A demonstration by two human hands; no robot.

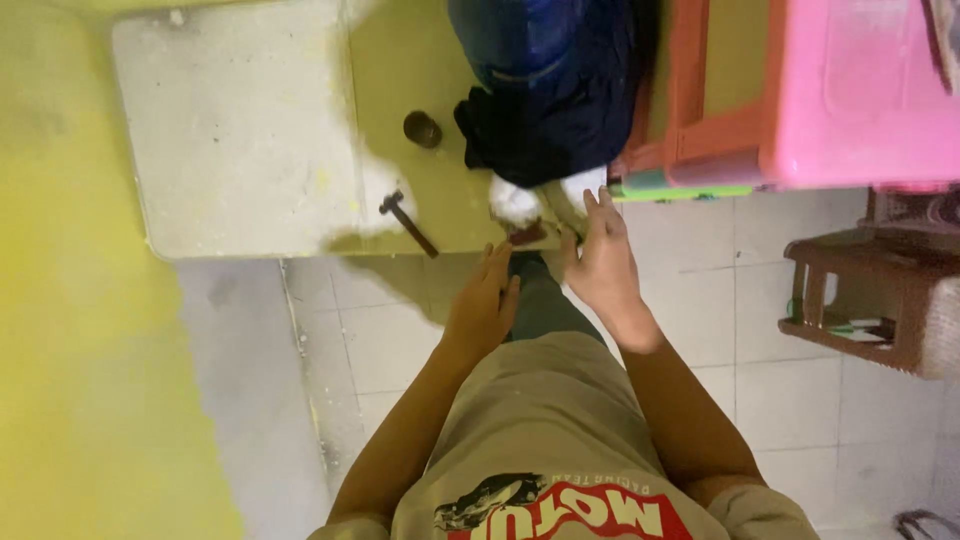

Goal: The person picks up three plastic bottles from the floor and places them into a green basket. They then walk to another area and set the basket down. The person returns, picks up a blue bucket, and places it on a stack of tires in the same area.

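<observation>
Reaching with both hands open and empty, left hand [483, 305] and right hand [600, 255], we near the slab's [240, 130] front edge beside the hammer [408, 222].

Open tiled floor [760, 330] to the right of the right hand [605, 262], bounded further right by a brown wicker shelf [880, 300]. Ahead, blocked by a dark blue bundle [545, 90] and white cloth [515, 200]; just right of these, a pink and orange plastic drawer unit [800, 100]. Left of the left hand [482, 310], bare board [240, 130] with only a hammer [408, 222] and a small dark cup [422, 129].
</observation>
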